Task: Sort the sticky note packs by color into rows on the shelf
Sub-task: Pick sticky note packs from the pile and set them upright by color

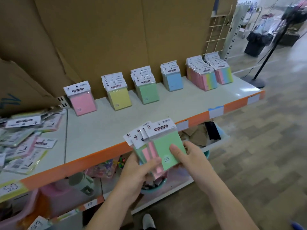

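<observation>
The left hand [137, 170] is holding the fanned packs [146, 153] from underneath, its grip closing round them with the thumb lying across the front. They are hanging just over the orange front edge of the shelf [116, 123]. The right hand [191, 156] is pinching the green pack [166, 143] on top of the fan, with its thumb on the face.

The fan is looking loose to me. If the green one is pulled away sharply, the pink ones under it could be sliding out and dropping past the edge. The green row [147, 92] is standing between the yellow row [118, 97] and the blue row [173, 80], leaning on the cardboard. A careless push there could be tipping packs over.

Below, a teal tub [149, 190] is sitting right under the hands, holding small mixed bits I cannot make out. A pale bin [216, 141] beside it is holding crumpled brown paper and something flat and black.
</observation>
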Tool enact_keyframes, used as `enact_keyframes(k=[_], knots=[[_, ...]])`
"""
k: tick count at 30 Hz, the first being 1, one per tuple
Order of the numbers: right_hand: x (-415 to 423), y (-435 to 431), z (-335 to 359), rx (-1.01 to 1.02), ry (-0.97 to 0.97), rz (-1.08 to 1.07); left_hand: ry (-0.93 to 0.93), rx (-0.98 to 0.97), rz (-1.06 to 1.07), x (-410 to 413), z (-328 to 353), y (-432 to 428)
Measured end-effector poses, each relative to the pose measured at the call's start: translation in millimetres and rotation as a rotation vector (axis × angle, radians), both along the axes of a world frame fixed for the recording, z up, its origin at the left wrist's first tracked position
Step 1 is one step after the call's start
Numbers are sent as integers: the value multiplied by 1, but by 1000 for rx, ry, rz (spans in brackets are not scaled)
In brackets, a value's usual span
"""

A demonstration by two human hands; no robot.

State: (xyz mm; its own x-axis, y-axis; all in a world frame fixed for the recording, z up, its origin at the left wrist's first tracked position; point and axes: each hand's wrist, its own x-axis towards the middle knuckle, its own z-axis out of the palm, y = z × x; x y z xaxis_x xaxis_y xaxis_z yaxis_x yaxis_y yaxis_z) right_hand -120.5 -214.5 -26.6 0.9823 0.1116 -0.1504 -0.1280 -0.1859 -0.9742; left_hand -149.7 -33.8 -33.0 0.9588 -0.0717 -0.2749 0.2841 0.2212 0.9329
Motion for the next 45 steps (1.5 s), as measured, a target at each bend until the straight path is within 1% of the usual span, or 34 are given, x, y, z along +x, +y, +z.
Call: enact_keyframes(k=[3,6,7,9,12,15,18,20,22,24,28,30,31,32,34,36,37,39,41,43,45], knots=[[30,-8,7,-49,-33,45,-8,-53,38,25,-3,-3],[69,-19,13,-251,-95,86,12,-58,75,50,-6,-2],[84,-21,16,-275,-91,95,11,-53,95,59,-6,0],[117,-19,17,-250,-73,80,8,-31,138,77,-6,4],[173,-8,15,-200,-88,-11,9,2,187,102,-11,18],[228,12,8,-261,-166,-23,46,-34,257,118,-16,31],[267,33,-5,-356,-172,-20,53,-18,271,120,-20,33],[283,41,-16,-435,-158,-17,50,-1,265,119,-22,30],[291,46,-23,-501,-182,-24,54,3,274,120,-22,26],[296,46,-26,-523,-217,-34,59,0,307,124,-23,20],[298,45,-21,-496,-189,-23,65,-15,373,131,-18,5],[290,39,-14,-475,-206,-55,59,-28,407,134,-16,-5],[284,33,-11,-429,-219,-41,54,-31,419,136,-15,-9],[276,25,-7,-349,-209,22,47,-32,430,139,-15,-14],[257,7,1,-196,-126,272,36,-26,451,143,-12,-22],[242,-8,5,-220,-109,521,25,-12,480,146,-9,-32],[240,-13,4,-247,-115,589,21,-4,501,148,-8,-36],[241,-18,1,-259,-123,599,15,5,546,152,-7,-44],[248,-25,-1,-236,-103,534,26,11,578,153,-6,-50],[258,-37,-4,-186,-78,475,40,8,601,152,-5,-54],[269,-48,-7,-126,-51,466,42,3,638,150,-3,-58]])
